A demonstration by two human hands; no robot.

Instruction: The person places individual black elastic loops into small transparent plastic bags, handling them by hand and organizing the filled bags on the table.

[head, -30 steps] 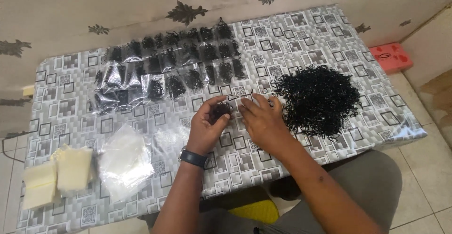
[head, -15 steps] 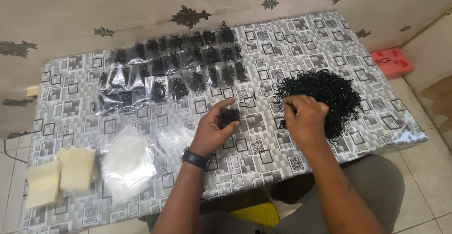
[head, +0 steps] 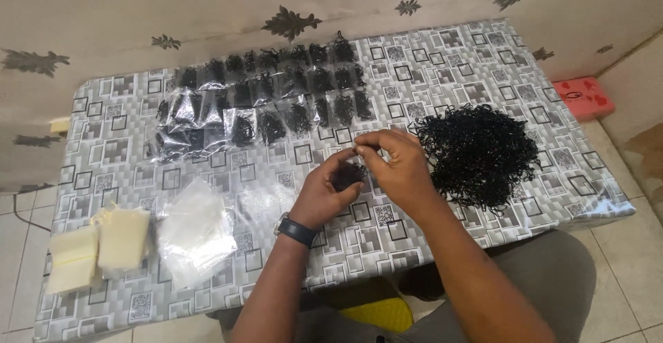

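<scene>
A small clump of thin black bands (head: 349, 175) sits cupped in your left hand (head: 324, 194) above the tabletop (head: 442, 46). Your right hand (head: 397, 167), back from the big black pile (head: 478, 153), pinches at it.

One head-worn camera looks steeply down, fairly near, over the patterned table (head: 442, 53).

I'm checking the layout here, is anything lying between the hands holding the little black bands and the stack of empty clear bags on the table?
Nothing visible. The left hand cups a clump of black bands, with the right hand meeting it. Only bare patterned table lies between them and the empty clear bags.
</scene>
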